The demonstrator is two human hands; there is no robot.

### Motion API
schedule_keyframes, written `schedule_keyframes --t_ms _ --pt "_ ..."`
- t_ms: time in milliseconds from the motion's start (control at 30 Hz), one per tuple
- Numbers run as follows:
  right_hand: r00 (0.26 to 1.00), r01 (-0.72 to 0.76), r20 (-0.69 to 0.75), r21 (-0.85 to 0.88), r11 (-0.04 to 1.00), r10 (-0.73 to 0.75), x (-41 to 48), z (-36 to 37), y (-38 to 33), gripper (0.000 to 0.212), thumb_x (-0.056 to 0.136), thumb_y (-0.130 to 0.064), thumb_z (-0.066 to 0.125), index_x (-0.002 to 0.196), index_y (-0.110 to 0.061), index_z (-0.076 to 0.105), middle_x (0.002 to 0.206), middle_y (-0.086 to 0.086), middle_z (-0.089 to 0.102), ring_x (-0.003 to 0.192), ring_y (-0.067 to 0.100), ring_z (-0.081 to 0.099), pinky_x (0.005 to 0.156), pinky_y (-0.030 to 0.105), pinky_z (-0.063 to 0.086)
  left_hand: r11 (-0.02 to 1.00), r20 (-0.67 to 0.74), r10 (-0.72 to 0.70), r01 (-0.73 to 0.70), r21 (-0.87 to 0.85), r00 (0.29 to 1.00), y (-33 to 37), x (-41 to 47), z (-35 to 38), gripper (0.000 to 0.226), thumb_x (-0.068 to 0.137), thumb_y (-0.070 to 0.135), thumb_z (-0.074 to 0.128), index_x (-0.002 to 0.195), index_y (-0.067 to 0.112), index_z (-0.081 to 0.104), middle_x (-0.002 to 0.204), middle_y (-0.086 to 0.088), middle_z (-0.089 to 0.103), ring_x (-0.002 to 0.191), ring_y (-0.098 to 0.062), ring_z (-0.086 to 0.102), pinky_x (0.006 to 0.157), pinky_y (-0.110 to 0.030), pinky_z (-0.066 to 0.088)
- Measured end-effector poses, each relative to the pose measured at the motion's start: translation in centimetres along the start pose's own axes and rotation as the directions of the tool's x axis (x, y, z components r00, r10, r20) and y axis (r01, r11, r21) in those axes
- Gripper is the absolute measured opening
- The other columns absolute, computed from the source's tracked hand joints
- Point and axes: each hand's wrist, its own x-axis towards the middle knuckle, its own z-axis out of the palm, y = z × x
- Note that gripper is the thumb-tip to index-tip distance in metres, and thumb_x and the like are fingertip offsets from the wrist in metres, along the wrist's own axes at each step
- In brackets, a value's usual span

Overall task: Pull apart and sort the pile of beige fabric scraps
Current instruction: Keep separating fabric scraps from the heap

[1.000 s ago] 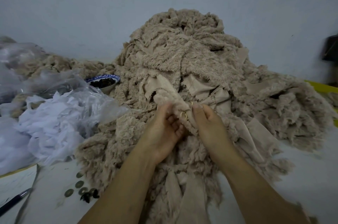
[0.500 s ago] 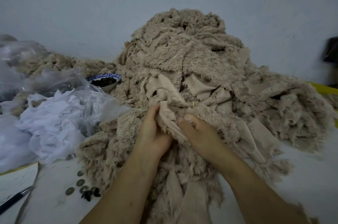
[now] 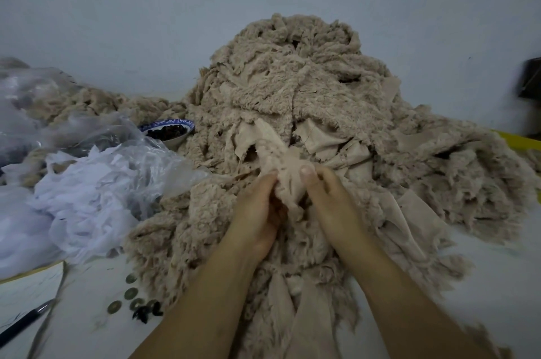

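Far left of the pile (image 3: 307, 95), a pen (image 3: 23, 322) lay on a sheet of paper (image 3: 26, 285) at the worktop's (image 3: 497, 276) edge. Left of the pile sat a crumpled clear bag (image 3: 126, 136) with white scraps (image 3: 82, 200) spilling from it. Behind the bag was a lower beige heap (image 3: 96, 100), touching the pile. Whether that heap was sorted pieces could not be told. A few coins (image 3: 130, 293) lay at the pile's front left foot. A blue-rimmed bowl (image 3: 175, 140) of dark bits stood against its left flank.

At the pile's front, the left hand (image 3: 257, 215) and right hand (image 3: 333, 203) were close together, both clamped on one scrap (image 3: 282, 171). The left hand's fingers curled round its near end, and the right thumb pressed on its face. The scrap's far end ran up into the tangle, so it looked only partly freed.

The pile itself rose high against the wall, fleecy and smooth pieces knotted together, spreading well to the right. At its right edge a yellow strip (image 3: 518, 141) showed, with a dark object (image 3: 531, 80) beyond.

By this showing the job was early. One scrap was in hand, no clear sorted stacks lay in view, and nearly the whole pile was left to pull apart.
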Motion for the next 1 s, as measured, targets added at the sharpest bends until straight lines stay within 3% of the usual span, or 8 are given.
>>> schedule_keyframes --t_ms 200,300,367,433,533,700,900,1000 --pt "0.975 0.002 -0.222 -0.018 1.0 -0.006 0.4 0.4 0.7 0.034 0.103 -0.039 0.046 0.072 -0.026 0.052 0.068 -0.012 0.056 0.063 -0.005 0.052 0.059 0.011 0.041 0.941 0.202 -0.036 -0.035 0.337 0.979 -0.6 -0.6 -0.2 0.025 0.102 0.02 0.053 0.093 0.002 0.068 0.084 -0.011 0.072 0.075 -0.017 0.07 0.072 -0.026 0.057" --pt "0.959 -0.098 -0.253 0.142 0.985 0.131 0.4 0.2 0.3 0.032 0.104 -0.037 0.044 0.082 -0.016 0.053 0.079 0.007 0.06 0.075 0.016 0.058 0.071 0.043 0.05 0.926 0.247 -0.103 0.002 0.377 0.964 -0.5 -0.7 -0.1 0.029 0.104 0.02 0.048 0.083 0.009 0.065 0.069 -0.005 0.069 0.061 -0.013 0.062 0.057 -0.021 0.051" --pt "0.965 -0.074 -0.244 0.105 0.992 0.098 0.3 0.3 0.0 0.029 0.103 -0.036 0.046 0.079 -0.021 0.05 0.071 -0.001 0.059 0.065 0.007 0.057 0.062 0.031 0.049 0.946 0.215 -0.087 0.013 0.323 0.973 -0.5 -0.8 0.2 0.034 0.103 0.028 0.049 0.082 0.009 0.068 0.068 -0.007 0.066 0.062 -0.017 0.058 0.055 -0.023 0.048" --pt "0.99 -0.044 -0.129 0.028 0.999 0.047 -0.1 0.6 -0.5 0.029 0.1 -0.037 0.05 0.073 -0.027 0.047 0.059 -0.011 0.058 0.051 -0.002 0.052 0.049 0.015 0.043 0.962 0.202 -0.07 0.013 0.272 0.977 -0.3 -0.7 0.5 0.04 0.097 0.046 0.055 0.087 0.013 0.076 0.079 -0.01 0.069 0.069 -0.02 0.064 0.061 -0.028 0.053" --pt "0.995 -0.018 0.098 -0.147 0.989 0.033 -0.6 1.2 -0.2 0.025 0.095 -0.036 0.051 0.074 -0.022 0.047 0.058 -0.013 0.051 0.05 0.001 0.044 0.048 0.02 0.038 0.973 0.111 -0.115 0.09 0.212 0.987 0.0 -0.4 0.3 0.027 0.088 0.039 0.069 0.087 0.014 0.079 0.086 -0.011 0.074 0.078 -0.019 0.073 0.065 -0.028 0.059" --pt "0.942 0.135 0.325 -0.14 0.981 -0.084 -1.7 2.1 -0.9 0.031 0.091 -0.05 0.045 0.07 -0.029 0.051 0.058 -0.009 0.054 0.05 0.003 0.045 0.046 0.021 0.037 0.986 -0.206 -0.165 0.163 -0.026 0.964 -0.1 1.2 -0.3 0.043 0.103 0.028 0.049 0.067 0.011 0.066 0.056 -0.003 0.064 0.048 -0.012 0.065 0.048 -0.022 0.051" --pt "0.986 0.138 0.101 -0.033 0.99 -0.135 -1.5 1.9 -0.7 0.041 0.1 -0.023 0.049 0.06 -0.029 0.04 0.051 -0.017 0.037 0.047 0.002 0.032 0.045 0.018 0.028 0.907 -0.23 -0.286 0.186 -0.378 0.93 1.3 1.4 -1.1 0.035 0.104 0.027 0.044 0.102 0.001 0.067 0.095 -0.022 0.072 0.083 -0.034 0.067 0.071 -0.043 0.052" --pt "0.994 0.111 -0.026 0.058 0.992 -0.11 -1.7 2.0 -0.7 0.041 0.098 -0.026 0.047 0.058 -0.034 0.04 0.052 -0.016 0.034 0.047 0.001 0.03 0.044 0.016 0.028 0.863 -0.179 -0.246 0.131 -0.487 0.953 1.2 1.5 -1.4 0.039 0.105 0.023 0.044 0.13 -0.002 0.06 0.129 -0.026 0.062 0.119 -0.038 0.059 0.102 -0.051 0.047"
